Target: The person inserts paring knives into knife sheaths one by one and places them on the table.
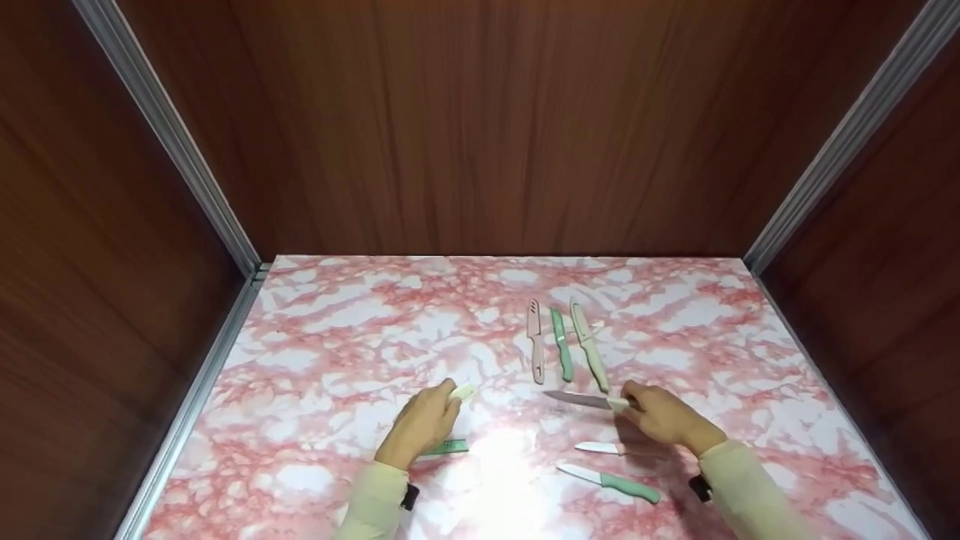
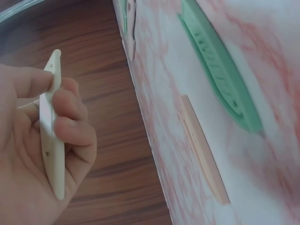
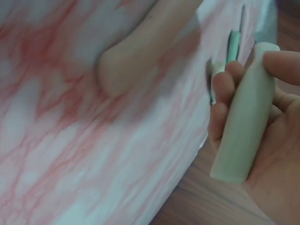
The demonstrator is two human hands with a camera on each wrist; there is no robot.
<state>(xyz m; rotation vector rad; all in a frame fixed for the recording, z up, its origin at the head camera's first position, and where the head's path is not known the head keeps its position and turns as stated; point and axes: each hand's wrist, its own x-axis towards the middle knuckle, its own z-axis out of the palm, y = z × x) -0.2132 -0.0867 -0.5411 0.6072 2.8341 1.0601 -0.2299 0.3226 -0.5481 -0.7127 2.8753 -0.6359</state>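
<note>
Your left hand (image 1: 421, 421) is curled round a pale cream sheath (image 2: 56, 164), with thumb and fingers pinching its sides; your right hand (image 1: 667, 414) grips the cream-handled knife (image 1: 589, 400) by its handle, the bare blade pointing left towards the sheath but well apart from it. The step looks like bringing these two into line: keep your left fingertips behind the sheath's mouth, hold the blade level, and let the tip lead slowly and straight, never towards your palm.

Count six knives: the one you hold, two bare on the table (image 1: 337, 300) at near right, a small knife (image 1: 598, 448) and a green-handled knife (image 1: 628, 487), plus three covered ones farther off, pink (image 1: 536, 341), green (image 1: 562, 346) and pale (image 1: 589, 346). Loose sheaths number three: yours, a green sheath (image 1: 451, 447) and a peach sheath (image 2: 204, 152) near your left hand.
</note>
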